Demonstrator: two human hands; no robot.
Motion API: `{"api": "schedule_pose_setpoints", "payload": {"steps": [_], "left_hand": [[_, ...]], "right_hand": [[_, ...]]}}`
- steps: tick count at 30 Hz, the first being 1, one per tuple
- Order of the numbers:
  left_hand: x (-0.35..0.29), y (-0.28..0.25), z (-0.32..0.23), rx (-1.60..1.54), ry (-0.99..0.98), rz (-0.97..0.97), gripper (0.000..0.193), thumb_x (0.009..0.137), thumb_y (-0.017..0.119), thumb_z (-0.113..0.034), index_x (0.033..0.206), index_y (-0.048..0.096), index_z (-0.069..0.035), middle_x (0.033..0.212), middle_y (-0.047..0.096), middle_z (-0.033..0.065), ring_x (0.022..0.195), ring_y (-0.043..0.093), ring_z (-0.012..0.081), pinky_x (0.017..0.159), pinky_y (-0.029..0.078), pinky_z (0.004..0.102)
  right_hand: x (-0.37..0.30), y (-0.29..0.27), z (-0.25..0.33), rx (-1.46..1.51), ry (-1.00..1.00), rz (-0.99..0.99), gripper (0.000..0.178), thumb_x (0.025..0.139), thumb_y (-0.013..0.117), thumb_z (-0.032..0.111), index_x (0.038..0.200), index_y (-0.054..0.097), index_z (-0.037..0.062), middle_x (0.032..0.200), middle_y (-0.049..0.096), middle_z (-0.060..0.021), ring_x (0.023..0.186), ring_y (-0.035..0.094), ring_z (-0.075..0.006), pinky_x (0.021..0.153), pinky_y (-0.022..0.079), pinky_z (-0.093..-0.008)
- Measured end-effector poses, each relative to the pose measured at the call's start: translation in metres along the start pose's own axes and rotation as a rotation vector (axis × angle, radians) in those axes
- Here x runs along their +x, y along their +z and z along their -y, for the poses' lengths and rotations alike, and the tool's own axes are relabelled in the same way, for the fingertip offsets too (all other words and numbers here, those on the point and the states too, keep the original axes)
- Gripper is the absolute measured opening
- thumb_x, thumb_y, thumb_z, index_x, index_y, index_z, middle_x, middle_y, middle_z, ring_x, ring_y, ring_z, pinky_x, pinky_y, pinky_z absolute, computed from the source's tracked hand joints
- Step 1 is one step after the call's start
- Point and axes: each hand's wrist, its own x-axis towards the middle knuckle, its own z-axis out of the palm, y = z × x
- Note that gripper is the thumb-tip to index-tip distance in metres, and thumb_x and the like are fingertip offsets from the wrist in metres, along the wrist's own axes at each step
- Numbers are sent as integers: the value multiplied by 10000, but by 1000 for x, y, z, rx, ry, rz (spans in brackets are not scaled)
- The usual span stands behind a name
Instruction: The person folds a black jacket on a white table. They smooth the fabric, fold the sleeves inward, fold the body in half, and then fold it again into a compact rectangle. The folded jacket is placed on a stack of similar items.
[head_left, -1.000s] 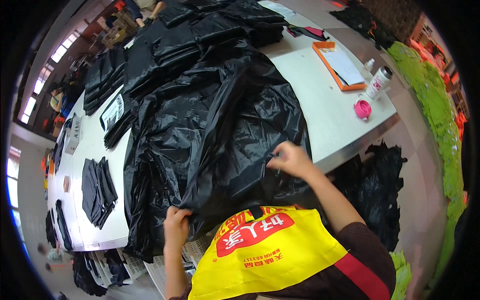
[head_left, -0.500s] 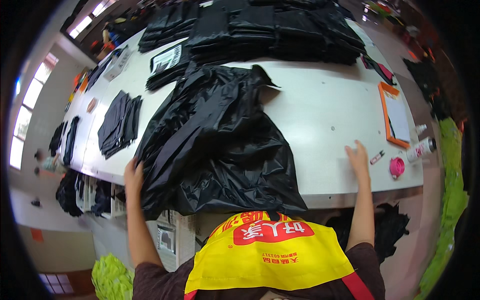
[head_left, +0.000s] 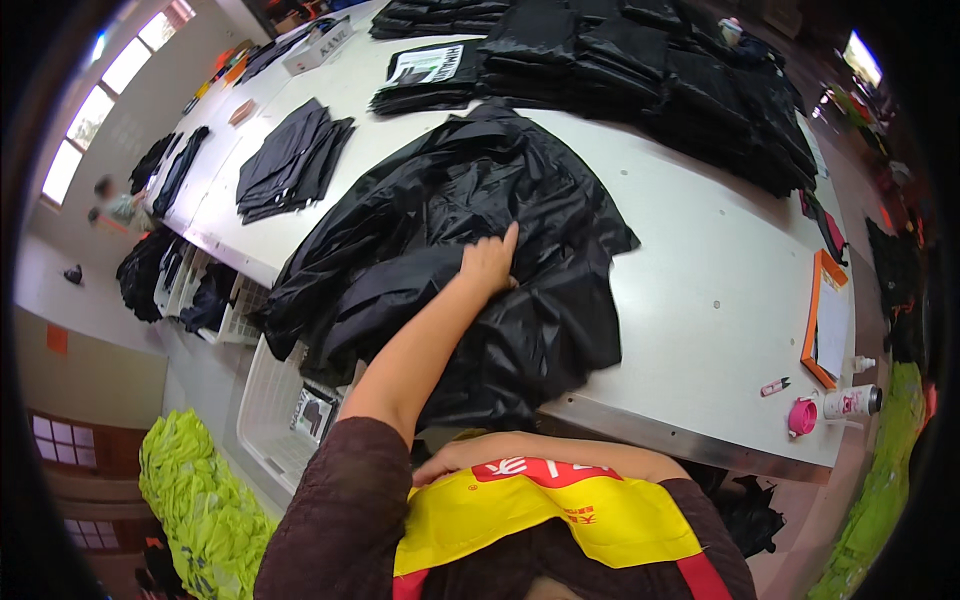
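Pointing away from the body, the left index finger (head_left: 512, 238) stands out straight while the other fingers curl beneath the left hand (head_left: 487, 264); whether they pinch any cloth I cannot tell. Below it, the right hand (head_left: 437, 465) lies across the front of the yellow apron (head_left: 470, 515), its fingers partly hidden and their grip (if they have one) unreadable. Under the left hand, the glossy black garment (head_left: 440, 225) spreads rumpled over the near side of the white table (head_left: 690, 320), its lower part hanging past the edge. Such slick, thin material probably slides easily, so a flat palm should hold it better than a fingertip, with creases pressed outward from the middle and the overhanging part supported so that its weight does not drag the rest down. To the left rests a pile of folded dark garments (head_left: 292, 165); beyond, black packed stacks (head_left: 590, 60) line the far side. At the right sit an orange tray (head_left: 812, 330), a pink lid (head_left: 802, 417) and a white bottle (head_left: 850, 402).
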Motion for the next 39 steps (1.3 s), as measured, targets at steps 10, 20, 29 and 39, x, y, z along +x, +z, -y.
{"api": "schedule_pose_setpoints", "payload": {"steps": [10,20,29,39], "left_hand": [[-292,-49,125,-429,311,-224,455,598,660,-88,1050,609,-99,722,608,115,648,600,294,577,468,370],[-437,-82,222,-658,-59,-647,245,607,647,-98,845,684,-52,712,654,66,622,625,199,589,478,288],[-578,-102,454,-572,-720,-1547,332,852,518,-280,1040,556,-8,1036,594,132,975,571,226,858,456,350],[-205,-302,496,-373,-570,-1526,481,812,585,-305,1149,513,30,1104,584,200,1031,564,315,883,440,360]], "right_hand": [[-44,-160,129,-668,338,-656,320,828,629,232,1079,601,35,926,640,-110,815,623,-177,747,501,-302],[48,-200,-3,-780,826,-589,529,792,613,514,844,633,-12,839,635,-210,792,608,-336,690,468,-392],[-174,52,52,-10,460,-1534,241,891,526,270,1017,608,81,895,630,-105,821,585,-214,729,480,-326],[-153,-21,203,-122,-55,-2017,468,896,470,427,1162,513,44,1020,584,-117,901,580,-246,766,496,-342]]}}
